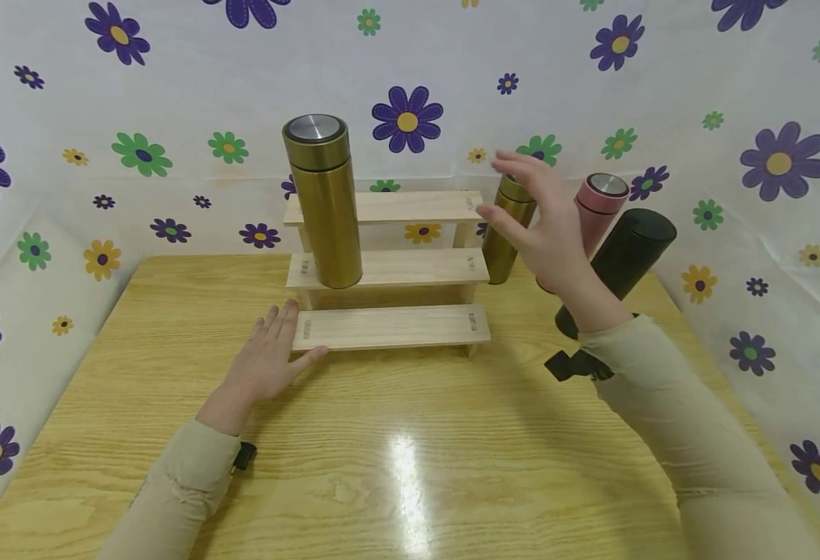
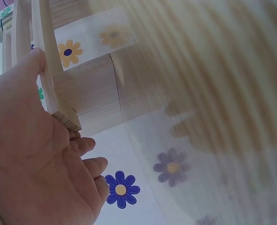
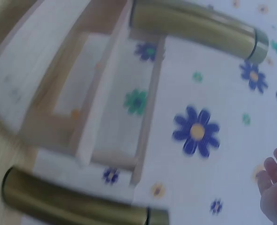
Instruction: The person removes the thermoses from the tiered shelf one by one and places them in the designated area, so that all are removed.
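My left hand (image 1: 263, 362) rests against the left end of the bottom step of a three-step wooden stand (image 1: 392, 327), its fingers along the side and thumb at the front edge. In the left wrist view the palm (image 2: 40, 159) meets the board's corner. A tall gold thermos (image 1: 326, 210) stands upright on the middle step, at the left. My right hand (image 1: 546, 225) is raised with nothing in it, thumb and fingers apart. From the head view it partly covers a second gold thermos (image 1: 501, 260) beside the stand's right end.
Behind the right forearm are a pink thermos (image 1: 595, 210) and a black thermos (image 1: 634, 249), both partly hidden. The stand sits on a wood-grain table (image 1: 354, 451). Flower-patterned cloth (image 1: 193, 78) hangs behind and along both sides.
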`<state>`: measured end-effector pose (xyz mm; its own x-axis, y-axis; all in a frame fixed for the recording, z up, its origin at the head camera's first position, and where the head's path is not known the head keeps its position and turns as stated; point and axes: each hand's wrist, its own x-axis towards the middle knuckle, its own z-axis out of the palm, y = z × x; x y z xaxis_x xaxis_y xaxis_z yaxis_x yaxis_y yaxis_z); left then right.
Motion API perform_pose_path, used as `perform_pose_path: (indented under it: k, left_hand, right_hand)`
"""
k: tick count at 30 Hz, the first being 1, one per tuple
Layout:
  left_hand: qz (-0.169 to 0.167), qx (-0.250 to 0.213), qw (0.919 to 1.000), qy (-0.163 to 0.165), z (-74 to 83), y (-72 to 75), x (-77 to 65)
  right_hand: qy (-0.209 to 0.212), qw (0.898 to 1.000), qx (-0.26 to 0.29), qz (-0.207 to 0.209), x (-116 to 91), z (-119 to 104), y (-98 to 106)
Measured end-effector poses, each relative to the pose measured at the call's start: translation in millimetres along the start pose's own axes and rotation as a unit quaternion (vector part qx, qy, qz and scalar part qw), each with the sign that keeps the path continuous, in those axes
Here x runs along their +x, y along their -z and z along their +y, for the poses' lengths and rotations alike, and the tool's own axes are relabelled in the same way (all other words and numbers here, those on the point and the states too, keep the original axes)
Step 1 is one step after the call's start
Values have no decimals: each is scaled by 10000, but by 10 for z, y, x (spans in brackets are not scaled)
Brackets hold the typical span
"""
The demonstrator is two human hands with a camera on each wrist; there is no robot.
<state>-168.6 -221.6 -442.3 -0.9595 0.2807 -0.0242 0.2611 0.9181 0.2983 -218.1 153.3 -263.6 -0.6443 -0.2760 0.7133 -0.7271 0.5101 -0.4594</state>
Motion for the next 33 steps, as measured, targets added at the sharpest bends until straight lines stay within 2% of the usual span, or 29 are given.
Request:
perform_pose_path:
  k: [6,9,14,16,25,29,33]
  left_hand:
    - [-2,-3,10000,29,-1,0,-4]
    - [4,-21,10000,20,8,3,-5]
    - [28,-53,10000,-1,15,-2,-9]
    - [34,-50,10000,-3,13,-4,-11]
    - [23,-51,10000,21,-5,-21,-12]
    - [30,-64,10000,23,-8,-28,-11]
    - [47,-55,10000,15,-7,-24,-8]
  right_hand:
    - [351,9961,681,-432,336,-312,-392]
    - [579,9946,708,-483,487,-393,-557]
    - [1196,9907,468,-441,719,-487,-768]
    - [1230,9899,442,-549,803,-529,-835]
    - [578,9881,477,-1343,1004,-646,-1127]
    - [494,9873,595,-1385,1012,-679,-1196]
    - [481,9890,680,-1225,1006,-693,-1223]
